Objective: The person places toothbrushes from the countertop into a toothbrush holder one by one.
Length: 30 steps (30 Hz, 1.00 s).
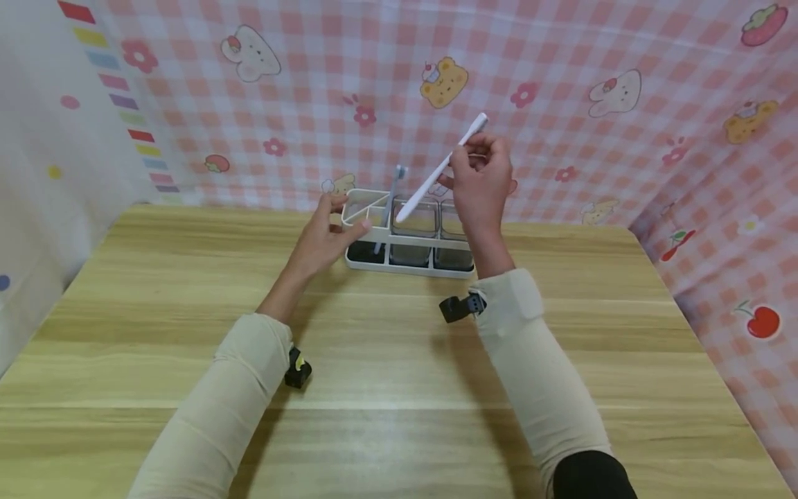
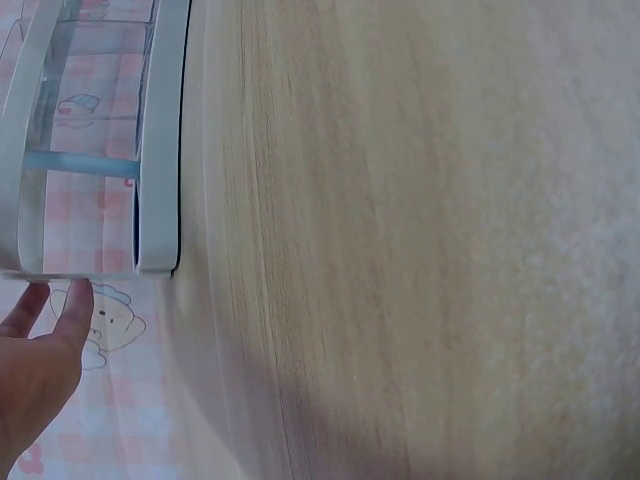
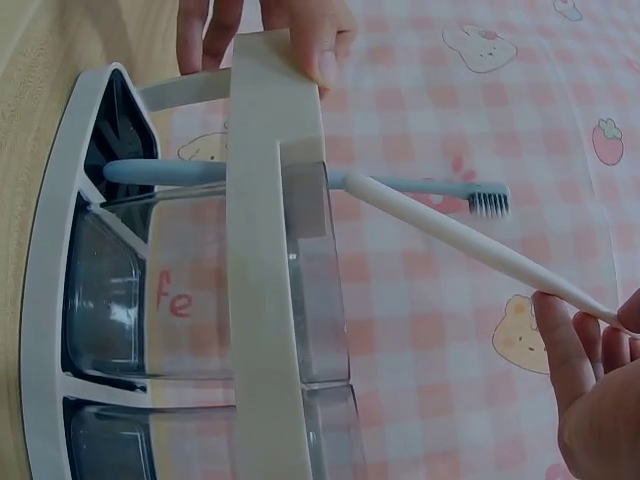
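A white toothbrush holder (image 1: pixel 411 240) with clear cups stands at the back of the table. My left hand (image 1: pixel 323 235) grips its left end, the thumb on the top frame and fingers at the far side. In the divided left section leans a blue toothbrush (image 3: pixel 410 185), bristles up. My right hand (image 1: pixel 485 181) pinches a white toothbrush (image 1: pixel 436 177) near its upper part, above the holder. The white toothbrush slants, its plain handle end pointing down left, overlapping the upper frame edge in the right wrist view. Its upper end lies beyond that view.
Two clear cups (image 3: pixel 110 300) sit in the holder beside the divided section. The wooden table (image 1: pixel 374 388) spreads out in front. A pink checked cloth (image 1: pixel 399 90) with cartoon prints hangs close behind the holder and along the right side.
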### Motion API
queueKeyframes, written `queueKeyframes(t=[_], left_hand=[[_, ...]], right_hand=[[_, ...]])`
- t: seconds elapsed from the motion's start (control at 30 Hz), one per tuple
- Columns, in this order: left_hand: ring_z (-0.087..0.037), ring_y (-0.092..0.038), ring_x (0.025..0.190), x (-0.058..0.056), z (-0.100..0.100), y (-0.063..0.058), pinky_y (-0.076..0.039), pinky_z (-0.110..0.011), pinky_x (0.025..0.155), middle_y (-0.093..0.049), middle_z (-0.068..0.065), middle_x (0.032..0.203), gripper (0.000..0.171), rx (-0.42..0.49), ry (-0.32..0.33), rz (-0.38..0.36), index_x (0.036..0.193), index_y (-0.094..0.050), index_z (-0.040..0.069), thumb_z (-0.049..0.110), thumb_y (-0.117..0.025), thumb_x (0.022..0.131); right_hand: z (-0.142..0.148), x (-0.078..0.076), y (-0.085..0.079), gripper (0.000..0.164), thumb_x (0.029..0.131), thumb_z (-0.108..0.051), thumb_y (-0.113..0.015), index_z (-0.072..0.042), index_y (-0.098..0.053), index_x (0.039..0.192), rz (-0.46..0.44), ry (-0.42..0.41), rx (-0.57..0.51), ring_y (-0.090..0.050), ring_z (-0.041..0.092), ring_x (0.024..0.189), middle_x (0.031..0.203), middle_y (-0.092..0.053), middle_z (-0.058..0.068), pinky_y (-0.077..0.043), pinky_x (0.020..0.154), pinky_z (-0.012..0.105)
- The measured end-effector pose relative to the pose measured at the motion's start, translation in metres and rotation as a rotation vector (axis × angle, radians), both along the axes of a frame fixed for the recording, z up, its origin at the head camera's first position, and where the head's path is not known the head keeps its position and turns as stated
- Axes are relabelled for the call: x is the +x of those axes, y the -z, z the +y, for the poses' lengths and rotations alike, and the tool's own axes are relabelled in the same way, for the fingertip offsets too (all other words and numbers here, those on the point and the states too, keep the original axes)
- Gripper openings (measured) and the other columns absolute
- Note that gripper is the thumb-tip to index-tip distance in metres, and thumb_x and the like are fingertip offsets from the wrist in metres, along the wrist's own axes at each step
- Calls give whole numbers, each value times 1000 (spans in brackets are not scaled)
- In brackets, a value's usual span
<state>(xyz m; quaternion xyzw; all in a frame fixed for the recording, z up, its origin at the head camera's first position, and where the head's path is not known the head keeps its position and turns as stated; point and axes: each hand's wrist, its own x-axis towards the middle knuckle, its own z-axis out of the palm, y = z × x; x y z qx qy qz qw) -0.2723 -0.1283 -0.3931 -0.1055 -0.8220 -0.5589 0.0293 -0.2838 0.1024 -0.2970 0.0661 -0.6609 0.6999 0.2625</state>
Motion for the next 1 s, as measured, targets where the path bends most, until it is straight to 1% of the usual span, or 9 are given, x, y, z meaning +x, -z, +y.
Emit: queueKeyframes(t=[0.1, 0.27, 0.57, 0.73, 0.83, 1.0], left_hand=[[-34, -58, 110, 1, -1, 0, -52, -43, 90, -46, -21, 144, 70, 1, -4, -8, 148, -37, 7, 38, -70, 95], [-34, -58, 108, 2, -1, 1, -52, -43, 88, -46, -21, 143, 70, 2, -4, -4, 149, -37, 7, 37, -70, 95], [-35, -59, 110, 1, 0, 2, -53, -43, 86, -45, -19, 145, 70, 5, -7, -19, 149, -38, 9, 39, -71, 95], [-34, -58, 112, 1, 0, 2, -52, -43, 86, -44, -17, 148, 71, 8, -8, -30, 149, -38, 10, 40, -70, 95], [-35, -58, 112, 1, -1, 1, -52, -44, 87, -44, -17, 149, 71, 12, -3, -35, 150, -37, 11, 41, -70, 95], [-36, -57, 114, 1, -1, 0, -52, -45, 88, -42, -17, 150, 71, 22, 6, -41, 151, -37, 11, 40, -70, 95]], right_hand=[[-4, 1, 1, 11, 99, -2, -56, -3, -51, 109, 11, -12, 6, -61, 17, 82, 99, -53, 7, -60, 71, 31], [-9, 2, 2, 11, 100, -3, -57, -3, -51, 110, 3, -19, 24, -60, 16, 83, 100, -53, 6, -60, 72, 32], [-18, 3, 5, 12, 100, -2, -56, -3, -51, 112, 9, -28, 62, -58, 15, 87, 100, -53, 5, -60, 75, 33], [-23, 1, 9, 11, 100, -1, -57, -2, -51, 110, 48, -39, 81, -59, 16, 88, 100, -53, 5, -61, 77, 39], [-25, -1, 13, 11, 99, 0, -57, -2, -51, 109, 71, -39, 100, -59, 17, 88, 100, -53, 5, -61, 76, 41], [-31, -1, 21, 11, 99, 1, -58, -2, -52, 108, 60, -33, 156, -60, 17, 89, 99, -55, 7, -61, 75, 41]])
